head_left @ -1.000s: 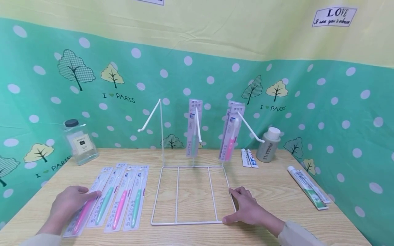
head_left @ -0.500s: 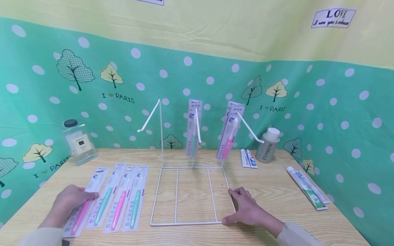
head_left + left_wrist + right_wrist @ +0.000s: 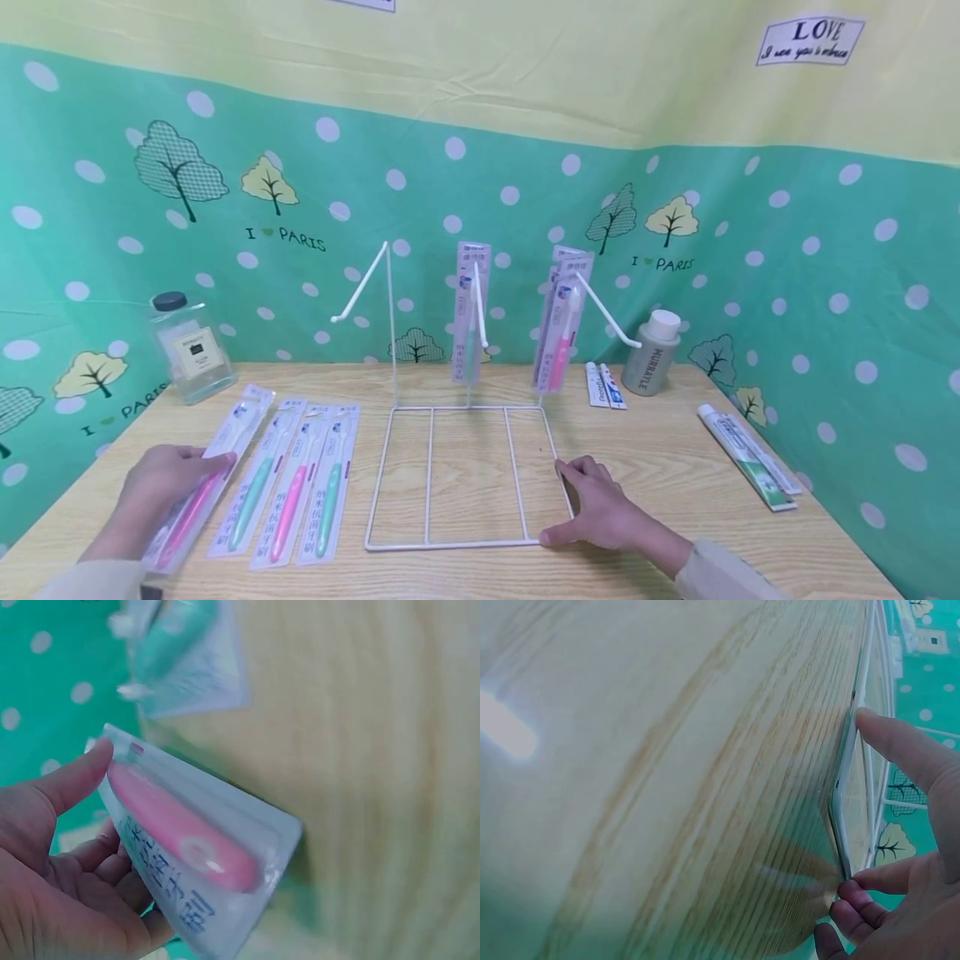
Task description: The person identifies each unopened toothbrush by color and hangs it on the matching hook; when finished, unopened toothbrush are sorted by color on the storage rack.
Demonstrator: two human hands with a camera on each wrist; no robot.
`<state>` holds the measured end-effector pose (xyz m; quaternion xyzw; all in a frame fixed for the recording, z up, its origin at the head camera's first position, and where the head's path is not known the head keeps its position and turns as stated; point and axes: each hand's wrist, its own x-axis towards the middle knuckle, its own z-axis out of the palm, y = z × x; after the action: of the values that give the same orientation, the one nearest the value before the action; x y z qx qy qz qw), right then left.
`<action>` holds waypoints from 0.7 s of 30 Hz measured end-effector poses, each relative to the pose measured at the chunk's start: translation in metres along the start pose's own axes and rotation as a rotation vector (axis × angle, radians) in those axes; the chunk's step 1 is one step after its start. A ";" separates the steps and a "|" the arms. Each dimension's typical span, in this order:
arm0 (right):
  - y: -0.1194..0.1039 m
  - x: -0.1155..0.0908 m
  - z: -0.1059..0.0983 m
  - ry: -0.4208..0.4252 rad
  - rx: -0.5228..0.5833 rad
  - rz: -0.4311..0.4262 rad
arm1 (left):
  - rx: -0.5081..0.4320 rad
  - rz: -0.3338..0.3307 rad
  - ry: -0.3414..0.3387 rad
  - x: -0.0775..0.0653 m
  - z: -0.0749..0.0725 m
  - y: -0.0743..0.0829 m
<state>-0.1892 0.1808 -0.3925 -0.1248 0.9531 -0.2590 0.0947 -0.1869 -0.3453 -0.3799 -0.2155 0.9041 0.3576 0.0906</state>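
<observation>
My left hand (image 3: 159, 492) pinches a packaged pink toothbrush (image 3: 197, 505) by its edge, thumb on top. In the left wrist view, that toothbrush pack (image 3: 191, 838) is tilted up from the table, fingers behind it. Three more packs, a green toothbrush (image 3: 253, 492), a pink toothbrush (image 3: 289, 504) and another green toothbrush (image 3: 330, 500), lie side by side to its right. At the base corner of a white wire rack (image 3: 450, 546), my right hand (image 3: 603, 510) grips the wire between thumb and fingers. Toothbrush packs hang on the rack's middle hook (image 3: 481, 308) and right hook (image 3: 609, 310); its left hook (image 3: 360, 283) is bare.
A glass bottle (image 3: 197, 354) stands at the back left. At the back right are a grey bottle (image 3: 652, 354) and small toothpaste tubes (image 3: 606, 387). A larger toothpaste tube (image 3: 750, 460) lies near the right edge. A patterned cloth (image 3: 450, 192) closes off the back and sides.
My left hand has lifted the pink toothbrush pack off the table, its far end now higher and shifted slightly. The right hand has stayed on the rack.
</observation>
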 end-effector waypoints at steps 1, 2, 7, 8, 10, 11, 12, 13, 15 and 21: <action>0.000 0.000 0.000 -0.001 -0.002 0.002 | -0.011 0.007 0.003 -0.001 -0.001 0.004; 0.000 0.000 0.000 -0.001 -0.003 0.005 | -0.015 0.014 0.007 -0.002 -0.002 0.008; 0.000 0.001 0.000 -0.005 -0.007 0.021 | -0.019 0.091 0.023 -0.014 -0.005 0.036; 0.000 0.001 0.000 -0.005 -0.007 0.021 | -0.022 0.109 0.026 -0.017 -0.005 0.042; 0.000 0.002 0.000 -0.006 -0.007 0.018 | -0.034 0.147 0.035 -0.024 -0.001 0.054; 0.000 0.002 0.000 -0.006 -0.008 0.018 | -0.042 0.167 0.039 -0.027 0.001 0.060; 0.000 0.002 0.000 -0.006 -0.007 0.015 | -0.047 0.189 0.046 -0.031 0.004 0.066; 0.001 0.002 -0.001 -0.005 -0.007 0.013 | -0.055 0.210 0.052 -0.034 0.007 0.072; 0.001 0.002 -0.001 -0.004 -0.007 0.013 | -0.063 0.253 0.067 -0.041 0.014 0.083; 0.001 0.002 -0.001 -0.011 -0.004 -0.002 | -0.060 0.349 0.078 -0.054 0.030 0.111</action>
<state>-0.1911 0.1812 -0.3923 -0.1273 0.9530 -0.2564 0.0995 -0.1884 -0.2350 -0.3171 -0.0716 0.9197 0.3858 -0.0144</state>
